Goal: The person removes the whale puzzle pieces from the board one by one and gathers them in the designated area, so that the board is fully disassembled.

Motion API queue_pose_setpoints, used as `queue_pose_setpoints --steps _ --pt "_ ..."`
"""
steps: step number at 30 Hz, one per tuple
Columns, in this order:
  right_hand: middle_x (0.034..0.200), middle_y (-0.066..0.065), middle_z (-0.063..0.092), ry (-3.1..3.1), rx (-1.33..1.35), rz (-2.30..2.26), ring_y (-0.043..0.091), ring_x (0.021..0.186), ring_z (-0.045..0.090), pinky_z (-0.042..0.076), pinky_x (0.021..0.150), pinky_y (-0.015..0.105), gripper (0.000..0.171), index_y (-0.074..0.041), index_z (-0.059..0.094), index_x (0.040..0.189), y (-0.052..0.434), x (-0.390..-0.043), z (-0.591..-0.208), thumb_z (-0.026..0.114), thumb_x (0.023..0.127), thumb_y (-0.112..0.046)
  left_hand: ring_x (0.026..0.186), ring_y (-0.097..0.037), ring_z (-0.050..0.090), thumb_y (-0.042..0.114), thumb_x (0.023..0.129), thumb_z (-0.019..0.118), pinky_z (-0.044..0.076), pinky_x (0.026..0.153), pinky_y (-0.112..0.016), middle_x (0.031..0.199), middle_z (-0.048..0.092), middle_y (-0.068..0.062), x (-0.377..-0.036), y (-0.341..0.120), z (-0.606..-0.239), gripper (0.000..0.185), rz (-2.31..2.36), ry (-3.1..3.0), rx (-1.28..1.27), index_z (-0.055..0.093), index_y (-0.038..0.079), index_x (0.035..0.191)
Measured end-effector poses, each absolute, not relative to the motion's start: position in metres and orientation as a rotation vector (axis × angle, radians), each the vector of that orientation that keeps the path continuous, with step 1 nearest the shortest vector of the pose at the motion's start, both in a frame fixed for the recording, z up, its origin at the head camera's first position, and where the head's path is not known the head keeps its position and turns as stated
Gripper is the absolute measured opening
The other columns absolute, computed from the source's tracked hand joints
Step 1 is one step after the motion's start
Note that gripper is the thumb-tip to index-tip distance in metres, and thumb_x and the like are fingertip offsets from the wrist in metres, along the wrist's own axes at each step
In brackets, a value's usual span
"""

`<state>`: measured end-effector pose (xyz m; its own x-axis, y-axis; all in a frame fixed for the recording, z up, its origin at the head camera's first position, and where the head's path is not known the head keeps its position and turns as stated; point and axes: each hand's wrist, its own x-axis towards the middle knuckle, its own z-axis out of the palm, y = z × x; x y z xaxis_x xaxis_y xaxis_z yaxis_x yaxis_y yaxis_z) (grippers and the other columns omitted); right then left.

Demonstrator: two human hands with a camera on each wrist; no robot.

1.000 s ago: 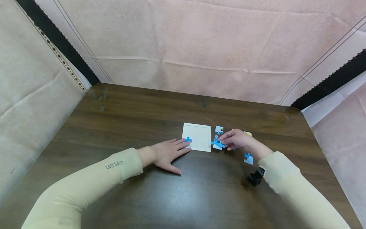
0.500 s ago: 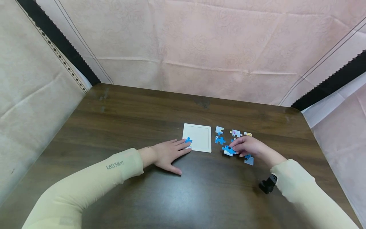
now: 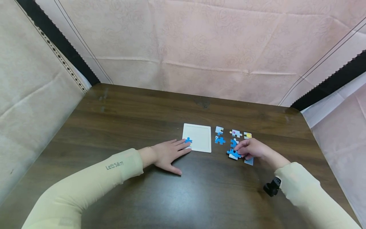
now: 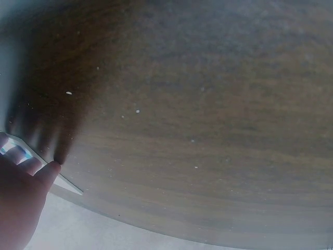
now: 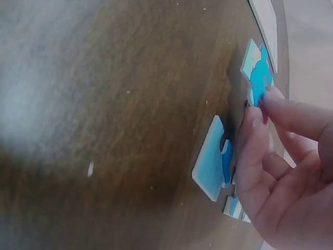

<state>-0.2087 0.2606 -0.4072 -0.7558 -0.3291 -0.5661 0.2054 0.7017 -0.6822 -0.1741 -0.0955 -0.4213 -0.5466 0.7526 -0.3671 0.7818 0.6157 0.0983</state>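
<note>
A blue die-cut cardboard puzzle piece (image 3: 233,154) is being pinched against the dark wooden table (image 3: 128,121) by the right hand (image 3: 251,149), right of the white square puzzle tray (image 3: 200,135) being steadied under the flat, outspread left hand (image 3: 167,152); lifting and aligned seating are judged next.

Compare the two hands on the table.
The left hand lies flat with fingers straight, fingertips resting on the white puzzle board; the right hand is curled, pinching a blue puzzle piece among loose pieces. Both wear pale yellow sleeves and stay low over the table.
</note>
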Motion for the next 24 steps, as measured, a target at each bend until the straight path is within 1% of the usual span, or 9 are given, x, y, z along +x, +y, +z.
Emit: queue_pose_setpoints --steps 13,19,24 --pt "0.074 -0.005 0.062 2.273 -0.131 -0.907 0.011 0.071 0.054 0.05 0.062 0.028 0.025 0.006 0.063 0.107 0.2596 -0.2095 -0.4056 0.057 0.089 -0.01 0.148 -0.02 0.005 0.071 0.083 0.041 0.015 0.119 -0.04 0.159 0.005 0.001 -0.1743 -0.0956 -0.422 0.087 -0.098 2.477 1.236 0.015 0.022 0.15" --pt "0.077 -0.005 0.064 2.301 -0.115 -0.883 0.01 0.07 0.055 0.052 0.062 0.028 0.022 0.005 0.065 0.104 0.2587 -0.2132 -0.406 0.058 0.089 -0.01 0.147 -0.022 0.009 0.07 0.083 0.043 0.017 0.118 -0.043 0.159 0.009 -0.002 -0.1738 -0.0964 -0.4216 0.087 -0.078 2.486 1.266 0.018 0.019 0.15" --pt "0.082 -0.002 0.067 2.308 -0.119 -0.901 0.011 0.071 0.056 0.053 0.064 0.028 0.023 0.005 0.064 0.105 0.2569 -0.2158 -0.4042 0.059 0.089 -0.011 0.147 -0.022 0.009 0.069 0.084 0.043 0.017 0.118 -0.042 0.159 0.009 -0.002 -0.1738 -0.0969 -0.4224 0.086 -0.081 2.486 1.265 0.018 0.019 0.15"
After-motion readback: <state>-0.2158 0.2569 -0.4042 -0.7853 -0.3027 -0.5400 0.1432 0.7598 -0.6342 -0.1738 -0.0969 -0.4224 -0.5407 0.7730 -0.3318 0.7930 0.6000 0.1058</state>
